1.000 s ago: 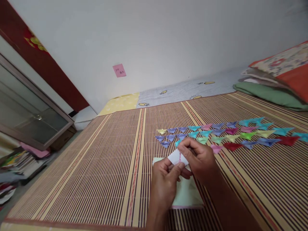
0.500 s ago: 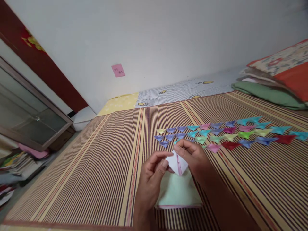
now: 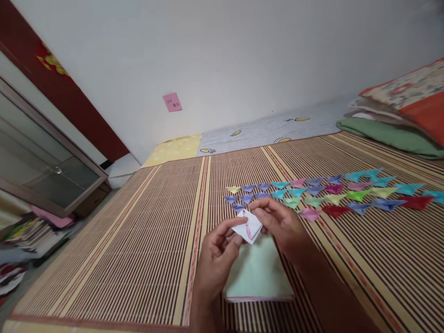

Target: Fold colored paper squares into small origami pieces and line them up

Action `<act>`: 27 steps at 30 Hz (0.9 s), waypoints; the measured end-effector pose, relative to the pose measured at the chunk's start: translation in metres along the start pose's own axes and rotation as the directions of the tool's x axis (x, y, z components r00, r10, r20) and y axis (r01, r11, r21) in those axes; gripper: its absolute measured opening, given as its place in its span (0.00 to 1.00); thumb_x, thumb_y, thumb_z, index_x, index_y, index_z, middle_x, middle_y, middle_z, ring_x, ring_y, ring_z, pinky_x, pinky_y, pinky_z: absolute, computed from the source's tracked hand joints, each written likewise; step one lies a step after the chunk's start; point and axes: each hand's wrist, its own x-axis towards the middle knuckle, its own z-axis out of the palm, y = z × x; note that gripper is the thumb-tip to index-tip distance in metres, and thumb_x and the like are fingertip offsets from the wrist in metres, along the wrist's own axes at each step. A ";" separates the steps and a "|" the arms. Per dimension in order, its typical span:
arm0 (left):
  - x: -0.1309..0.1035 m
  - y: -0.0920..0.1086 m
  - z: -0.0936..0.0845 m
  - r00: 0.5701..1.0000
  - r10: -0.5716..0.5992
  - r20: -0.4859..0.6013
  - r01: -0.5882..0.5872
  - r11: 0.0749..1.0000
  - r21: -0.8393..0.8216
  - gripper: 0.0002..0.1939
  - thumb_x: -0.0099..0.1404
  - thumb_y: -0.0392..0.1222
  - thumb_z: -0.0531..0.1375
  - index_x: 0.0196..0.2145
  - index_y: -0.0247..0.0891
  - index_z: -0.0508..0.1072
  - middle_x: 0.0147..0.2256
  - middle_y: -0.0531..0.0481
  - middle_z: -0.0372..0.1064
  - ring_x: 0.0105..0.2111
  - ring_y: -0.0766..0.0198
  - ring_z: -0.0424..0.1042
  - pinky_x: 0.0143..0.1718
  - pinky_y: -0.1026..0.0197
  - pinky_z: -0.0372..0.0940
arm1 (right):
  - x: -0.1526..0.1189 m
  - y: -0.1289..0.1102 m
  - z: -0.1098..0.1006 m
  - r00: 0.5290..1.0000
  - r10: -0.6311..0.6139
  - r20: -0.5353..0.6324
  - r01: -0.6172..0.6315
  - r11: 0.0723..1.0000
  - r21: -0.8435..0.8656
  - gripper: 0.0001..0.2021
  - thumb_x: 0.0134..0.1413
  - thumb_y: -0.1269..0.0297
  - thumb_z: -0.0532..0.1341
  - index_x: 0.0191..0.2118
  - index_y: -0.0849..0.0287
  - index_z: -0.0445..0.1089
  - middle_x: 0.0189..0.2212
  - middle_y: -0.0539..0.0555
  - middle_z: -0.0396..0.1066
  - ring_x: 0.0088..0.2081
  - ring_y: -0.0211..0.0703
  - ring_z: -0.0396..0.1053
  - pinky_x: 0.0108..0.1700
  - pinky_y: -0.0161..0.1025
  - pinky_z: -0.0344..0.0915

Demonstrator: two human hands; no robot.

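Observation:
A small folded white paper (image 3: 255,226) with a pink line along its middle is held between both hands. My left hand (image 3: 218,252) pinches its left side, the index finger lying across the front and the thumb at the lower edge. At its right corner, my right hand (image 3: 279,224) grips the paper between thumb and fingers. Just below lies a stack of pale green paper (image 3: 260,273) on the striped mat. Beyond the hands stand rows of folded paper pieces, among them a pink one (image 3: 310,214) and a dark red one (image 3: 336,211).
The striped mat (image 3: 138,240) covers the bed surface. Folded bedding and a green pillow (image 3: 385,134) lie at the far right. A glass-doored cabinet (image 3: 45,152) and a pile of books (image 3: 31,233) are at the left. A pink note (image 3: 172,102) hangs on the wall.
The white paper has shifted slightly up and left and turned, so its layered right edge shows. My left index finger now reaches across its front. My right fingers have moved lower along it.

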 end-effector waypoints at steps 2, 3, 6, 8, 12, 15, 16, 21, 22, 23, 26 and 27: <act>0.000 -0.002 -0.002 0.999 -0.001 -0.050 0.001 1.000 -0.001 0.15 0.65 0.45 0.67 0.49 0.40 0.81 0.40 0.44 0.79 0.39 0.60 0.75 0.44 0.60 0.67 | -0.002 -0.003 -0.007 0.995 0.009 0.098 -0.009 1.000 0.004 0.08 0.60 0.58 0.65 0.41 0.56 0.76 0.32 0.50 0.73 0.34 0.39 0.70 0.37 0.37 0.67; 0.000 -0.003 -0.003 0.998 -0.004 -0.062 0.005 1.000 0.001 0.15 0.65 0.44 0.67 0.49 0.40 0.81 0.39 0.45 0.79 0.38 0.60 0.75 0.43 0.61 0.67 | -0.002 -0.004 -0.010 0.991 0.010 0.137 -0.012 1.000 0.010 0.08 0.58 0.60 0.66 0.42 0.56 0.76 0.34 0.51 0.74 0.37 0.41 0.72 0.40 0.38 0.68; 0.000 -0.005 -0.004 0.997 0.009 -0.081 -0.007 1.000 0.025 0.14 0.67 0.43 0.66 0.49 0.42 0.82 0.37 0.47 0.78 0.36 0.61 0.74 0.43 0.60 0.67 | -0.002 -0.004 -0.015 0.981 -0.015 0.194 0.016 1.000 -0.006 0.11 0.53 0.63 0.69 0.44 0.55 0.76 0.40 0.54 0.76 0.44 0.46 0.74 0.47 0.43 0.70; 0.001 -0.004 -0.003 0.993 0.070 -0.094 -0.064 0.995 0.071 0.12 0.68 0.43 0.65 0.47 0.43 0.83 0.40 0.46 0.77 0.40 0.59 0.74 0.46 0.59 0.67 | -0.001 -0.005 -0.015 0.978 -0.040 0.207 0.053 0.997 -0.057 0.12 0.53 0.63 0.69 0.44 0.54 0.77 0.40 0.54 0.76 0.44 0.47 0.74 0.47 0.44 0.71; 0.003 -0.002 -0.001 0.982 0.161 -0.094 -0.147 0.979 0.145 0.10 0.69 0.41 0.64 0.44 0.45 0.85 0.43 0.45 0.76 0.47 0.55 0.74 0.50 0.56 0.66 | 0.000 -0.006 -0.013 0.974 -0.125 0.186 0.152 0.979 -0.133 0.06 0.56 0.63 0.69 0.40 0.54 0.78 0.38 0.54 0.76 0.43 0.46 0.74 0.46 0.43 0.70; 0.004 -0.002 0.001 0.980 0.160 -0.122 -0.143 0.980 0.136 0.09 0.69 0.41 0.64 0.43 0.45 0.85 0.42 0.45 0.77 0.45 0.55 0.75 0.49 0.56 0.67 | 0.000 -0.007 -0.012 0.967 -0.181 0.177 0.208 0.967 -0.147 0.04 0.58 0.63 0.68 0.37 0.54 0.79 0.36 0.54 0.76 0.43 0.46 0.73 0.45 0.43 0.70; 0.004 -0.003 0.002 0.978 0.157 -0.135 -0.139 0.981 0.132 0.09 0.69 0.41 0.64 0.43 0.44 0.85 0.42 0.45 0.78 0.45 0.55 0.75 0.49 0.57 0.67 | 0.000 -0.007 -0.011 0.967 -0.186 0.174 0.213 0.965 -0.152 0.03 0.58 0.63 0.67 0.37 0.54 0.79 0.36 0.54 0.76 0.42 0.46 0.73 0.45 0.42 0.70; 0.005 -0.008 0.005 0.969 0.124 -0.212 -0.109 0.991 0.082 0.09 0.68 0.43 0.65 0.42 0.42 0.85 0.43 0.45 0.79 0.43 0.57 0.76 0.47 0.57 0.68 | -0.002 -0.004 -0.004 0.973 -0.186 0.133 0.206 0.965 -0.159 0.08 0.62 0.63 0.64 0.30 0.56 0.74 0.33 0.51 0.73 0.38 0.43 0.71 0.43 0.40 0.67; 0.005 -0.009 0.006 0.966 0.110 -0.234 -0.096 0.993 0.069 0.09 0.67 0.43 0.66 0.42 0.42 0.85 0.42 0.45 0.79 0.43 0.57 0.76 0.47 0.57 0.68 | -0.002 -0.003 -0.002 0.979 -0.171 0.115 0.187 0.971 -0.151 0.09 0.62 0.62 0.64 0.30 0.56 0.73 0.32 0.51 0.73 0.38 0.43 0.71 0.41 0.39 0.67; 0.005 -0.010 0.007 0.962 0.092 -0.258 -0.080 0.995 0.054 0.09 0.67 0.44 0.66 0.42 0.41 0.85 0.42 0.45 0.79 0.42 0.57 0.76 0.46 0.57 0.69 | -0.003 -0.001 -0.001 0.984 -0.150 0.098 0.163 0.977 -0.139 0.09 0.62 0.62 0.63 0.31 0.56 0.73 0.32 0.51 0.72 0.37 0.42 0.70 0.40 0.39 0.66; 0.004 -0.010 0.011 0.945 0.038 -0.324 -0.035 0.999 0.013 0.12 0.65 0.46 0.68 0.43 0.40 0.85 0.38 0.45 0.80 0.40 0.56 0.77 0.44 0.57 0.71 | -0.004 0.001 0.003 0.994 -0.096 0.058 0.103 0.987 -0.120 0.07 0.61 0.61 0.64 0.32 0.56 0.72 0.30 0.50 0.72 0.34 0.42 0.70 0.37 0.38 0.66; 0.004 -0.009 0.012 0.939 0.030 -0.342 -0.028 1.000 0.009 0.12 0.64 0.47 0.69 0.42 0.39 0.85 0.38 0.45 0.81 0.39 0.56 0.78 0.43 0.56 0.71 | -0.005 0.001 0.004 0.995 -0.090 0.046 0.095 0.987 -0.133 0.07 0.61 0.61 0.64 0.32 0.56 0.72 0.30 0.50 0.72 0.33 0.42 0.69 0.36 0.38 0.66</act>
